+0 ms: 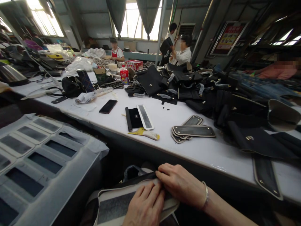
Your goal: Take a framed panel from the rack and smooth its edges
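At the bottom, a black bag (pixel 151 176) with a pale lining or backing lies at my lap, with a handle loop showing behind it. On it rests a pale-edged panel with a dark grey strip (pixel 115 205). My left hand (pixel 147 202) presses its bent fingers together on the right part of this panel; the thumb is hidden. My right hand (pixel 181 185), with a bracelet at the wrist, has its fingers closed over the bag's upper edge, touching beside the left fingertips. What lies under the fingers is hidden.
A rack (pixel 77 163) with grey-stripped panels stands left. Across the white table (pixel 141 144) lie a phone (pixel 108 106), a yellow-ended tool (pixel 144 133), stacked riveted panels (pixel 194 131) and a heap of black bags (pixel 150 81). Other people work farther back.
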A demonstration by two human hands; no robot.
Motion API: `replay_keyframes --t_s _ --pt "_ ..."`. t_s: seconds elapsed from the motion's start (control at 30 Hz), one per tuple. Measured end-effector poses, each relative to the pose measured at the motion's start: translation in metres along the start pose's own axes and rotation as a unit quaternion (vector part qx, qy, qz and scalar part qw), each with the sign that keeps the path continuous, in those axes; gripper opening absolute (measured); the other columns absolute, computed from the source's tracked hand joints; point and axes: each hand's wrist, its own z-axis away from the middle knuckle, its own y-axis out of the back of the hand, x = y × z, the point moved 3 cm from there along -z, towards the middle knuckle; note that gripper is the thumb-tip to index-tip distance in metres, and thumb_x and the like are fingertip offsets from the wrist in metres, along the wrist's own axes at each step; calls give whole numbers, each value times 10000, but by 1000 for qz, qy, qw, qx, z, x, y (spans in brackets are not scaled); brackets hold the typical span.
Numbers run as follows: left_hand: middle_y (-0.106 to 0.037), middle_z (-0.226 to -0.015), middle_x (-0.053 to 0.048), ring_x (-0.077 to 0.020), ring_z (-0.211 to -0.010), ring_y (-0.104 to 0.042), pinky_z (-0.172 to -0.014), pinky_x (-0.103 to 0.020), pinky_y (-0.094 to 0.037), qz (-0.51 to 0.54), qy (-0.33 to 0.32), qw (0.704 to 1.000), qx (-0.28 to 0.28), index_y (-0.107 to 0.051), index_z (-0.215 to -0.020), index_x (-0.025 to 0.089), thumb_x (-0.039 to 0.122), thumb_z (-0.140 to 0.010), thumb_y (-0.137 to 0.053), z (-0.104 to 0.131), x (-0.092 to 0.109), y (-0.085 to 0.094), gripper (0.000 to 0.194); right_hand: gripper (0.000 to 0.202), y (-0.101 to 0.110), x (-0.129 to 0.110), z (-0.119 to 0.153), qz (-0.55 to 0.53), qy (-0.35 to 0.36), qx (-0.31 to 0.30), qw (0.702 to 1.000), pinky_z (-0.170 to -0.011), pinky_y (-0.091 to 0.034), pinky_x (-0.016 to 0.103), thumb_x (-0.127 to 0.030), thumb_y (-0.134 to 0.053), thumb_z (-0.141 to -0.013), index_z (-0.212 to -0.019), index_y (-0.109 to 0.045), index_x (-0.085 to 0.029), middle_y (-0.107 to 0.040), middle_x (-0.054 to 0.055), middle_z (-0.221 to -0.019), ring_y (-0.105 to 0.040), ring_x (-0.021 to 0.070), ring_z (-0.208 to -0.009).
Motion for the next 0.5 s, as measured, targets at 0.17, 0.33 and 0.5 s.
replay_keyframes --t_s 0.17,0.33,0.5 --pt "-728 -1012 15 -165 -902 -630 -796 -296 -455 -1 10 1000 13 -688 -1010 207 288 -1036 -243 -4 1 1 452 108 -16 10 -14 -22 11 22 999 -545 -334 304 -75 -545 -856 -831 -631 -136 -630 62 -813 -544 173 -683" --pt "-726 -1020 20 -173 -872 -626 -748 -303 -457 -6 19 1000 7 -680 -999 206 309 -1015 -326 -5 2 4 369 204 -26 20 -18 -134 -152 100 974 -642 -418 237 -50 -468 -867 -816 -646 -136 -647 28 -770 -585 121 -686" --pt "-716 -999 11 -167 -853 -619 -744 -292 -459 15 24 1000 1 -670 -989 192 320 -995 -414 -5 2 4 286 232 0 14 -16 -279 -180 83 940 -596 -402 216 -169 -502 -896 -714 -646 -163 -617 -17 -682 -546 101 -633"
